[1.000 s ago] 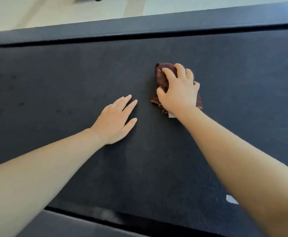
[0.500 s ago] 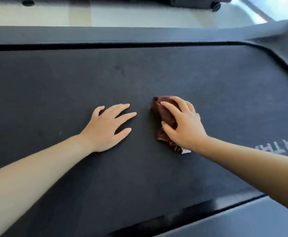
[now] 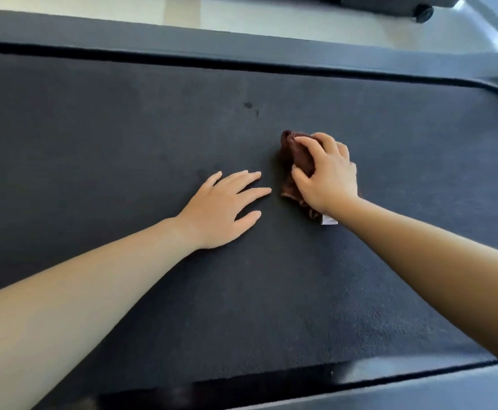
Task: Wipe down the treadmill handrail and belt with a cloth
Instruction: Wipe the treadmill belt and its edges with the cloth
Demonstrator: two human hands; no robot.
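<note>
Setting: pale floor [image 3: 242, 16] beyond the far side rail [image 3: 153, 34]; the dark treadmill belt [image 3: 123, 128] fills the view as the working surface.
Left hand [image 3: 221, 208]: flat on the belt, fingers straight and spread, holding nothing, braced as it was a second ago.
Right hand [image 3: 327, 176]: fingers and thumb curled round a bunched brown cloth [image 3: 296, 155], pressing it to the belt.
Cloth: mid-belt, just beside the left fingertips, with a white tag [image 3: 329, 220] poking out by the wrist.
Change: over the last second the cloth appears to have drawn back level with the left hand, then pushed out again, though the camera swung too.
Meaning: belt wiping looks mid-stroke. Dark spots [image 3: 248, 105] beyond the cloth are not yet reached, and the handrail is out of view.
</note>
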